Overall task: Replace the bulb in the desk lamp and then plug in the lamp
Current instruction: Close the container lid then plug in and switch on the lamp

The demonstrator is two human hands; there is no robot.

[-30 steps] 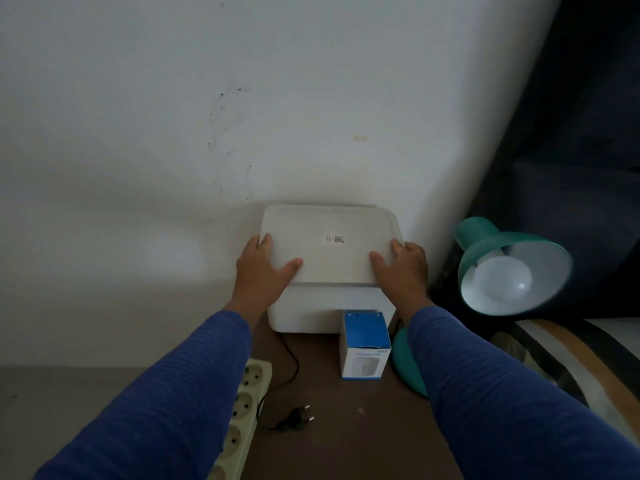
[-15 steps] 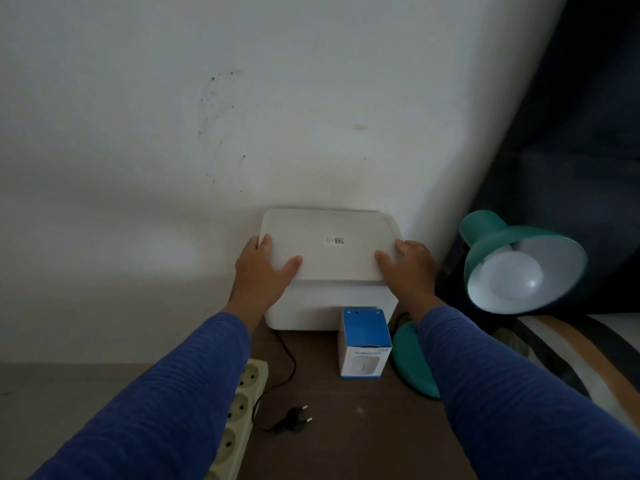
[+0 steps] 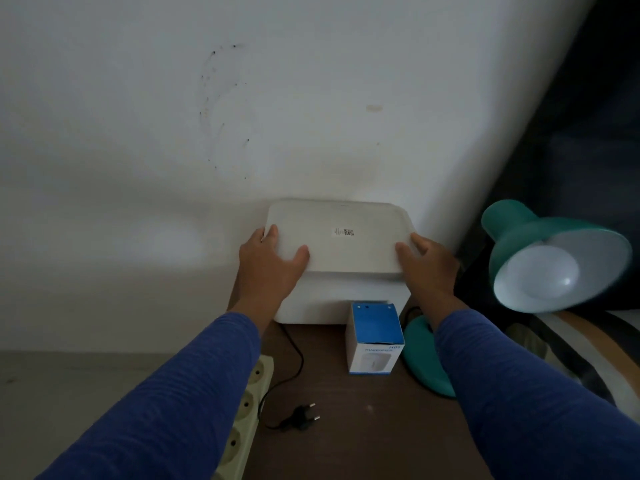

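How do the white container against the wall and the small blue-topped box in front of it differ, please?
The white container is wide and plain white; the blue-topped box is narrower, taller than wide, with a printed white front. The left hand and right hand grip the container's lid, while the box stands untouched. The container sits against the wall; the box stands nearer the person. Both rest on the brown table.

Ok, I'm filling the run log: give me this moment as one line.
left hand + right hand: gripping white box lid | lamp: bulb in | plug: loose on desk | power strip: unused
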